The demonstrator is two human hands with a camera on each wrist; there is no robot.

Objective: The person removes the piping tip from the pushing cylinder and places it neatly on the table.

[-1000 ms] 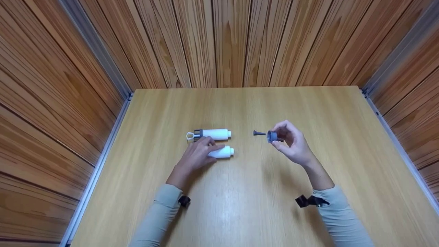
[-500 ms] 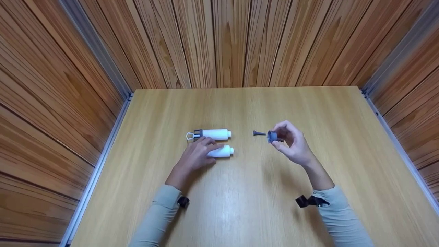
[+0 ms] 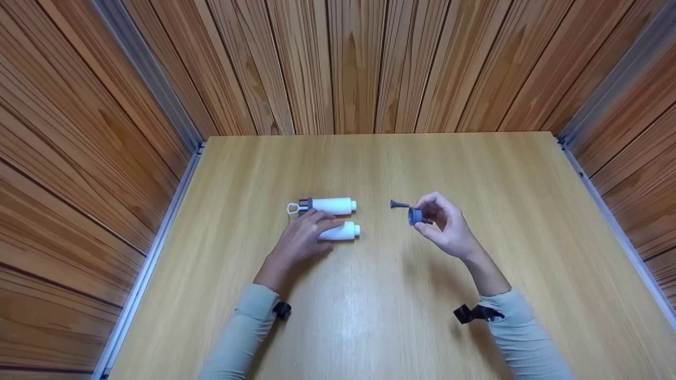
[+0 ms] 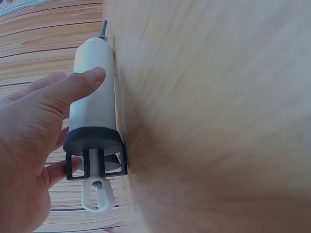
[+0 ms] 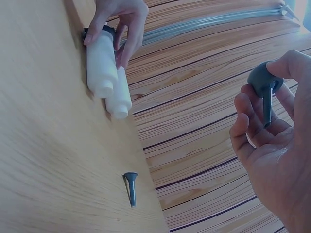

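My left hand (image 3: 302, 235) holds the nearer of two white syringes, lying on the table. In the left wrist view the thumb lies along this syringe's barrel (image 4: 95, 97), above its dark collar and white ring handle; some fingers are hidden behind it. The farther syringe (image 3: 334, 206) lies parallel, just beyond the hand. Over the table at right, my right hand (image 3: 446, 224) pinches a blue-grey screw cap (image 3: 415, 216) between thumb and fingers, its hollow side facing left. A thin spout shows on the cap (image 5: 265, 80) in the right wrist view.
A small dark flared nozzle (image 3: 400, 204) lies on the wooden table (image 3: 359, 295), just left of the right fingertips. Wood-plank walls (image 3: 354, 68) close off the back and both sides, with metal rails (image 3: 171, 216) along the table's side edges.
My right hand has moved slightly toward me and left with the cap, which is now lower and tilted a little. The nearer syringe has shifted slightly away from me; the left hand hardly moves.
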